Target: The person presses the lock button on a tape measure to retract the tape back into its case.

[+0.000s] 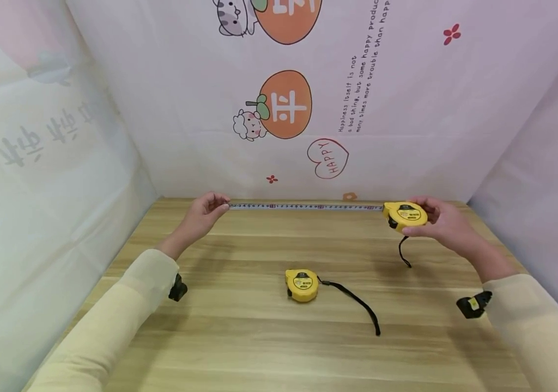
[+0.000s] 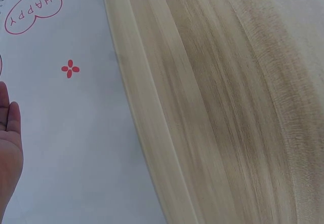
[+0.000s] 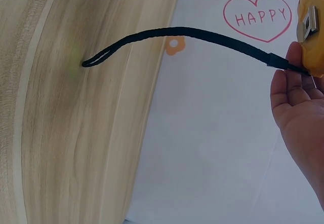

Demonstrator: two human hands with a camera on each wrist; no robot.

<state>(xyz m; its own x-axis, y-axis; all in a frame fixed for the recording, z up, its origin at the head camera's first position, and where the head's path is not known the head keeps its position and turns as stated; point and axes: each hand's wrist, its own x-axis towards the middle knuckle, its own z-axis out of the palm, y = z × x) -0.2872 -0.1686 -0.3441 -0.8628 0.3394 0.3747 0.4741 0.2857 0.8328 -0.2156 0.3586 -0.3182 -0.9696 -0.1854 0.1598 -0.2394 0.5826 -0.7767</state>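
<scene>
1. Cream sleeves (image 1: 127, 305) come closest, entering at 7 and 5 o'clock in the head view; the arms reach apart, each with a black wrist device (image 1: 177, 288) at its cuff.
2. Left hand (image 1: 205, 211), at 9 o'clock: thumb and fingers appear to pinch the free end of a measuring blade, which probably keeps it from running back. The left wrist view shows only part of this hand.
3. Right hand (image 1: 438, 220), at 3 o'clock: it grips a yellow tape measure (image 1: 405, 214) from its outer side, fingers behind and thumb below, leaving the blade's mouth free toward 9 o'clock.
4. Between them runs the numbered measuring blade (image 1: 303, 207), straight along the table's far edge, likely because both ends are held. Whether it touches the wood cannot be told.
5. Black strap (image 3: 177, 31) trails loose from the gripped case, as nothing holds its far end.
6. Second yellow tape measure (image 1: 302, 285), at 6 o'clock: untouched, lying label up on the wood-grain table (image 1: 240, 343), apart from both hands. Its own cord (image 1: 357, 300) sprawls toward 5 o'clock.
7. Printed white cloth (image 1: 200, 109) stands behind the table at 12 o'clock, with plainer cloth at either side.
</scene>
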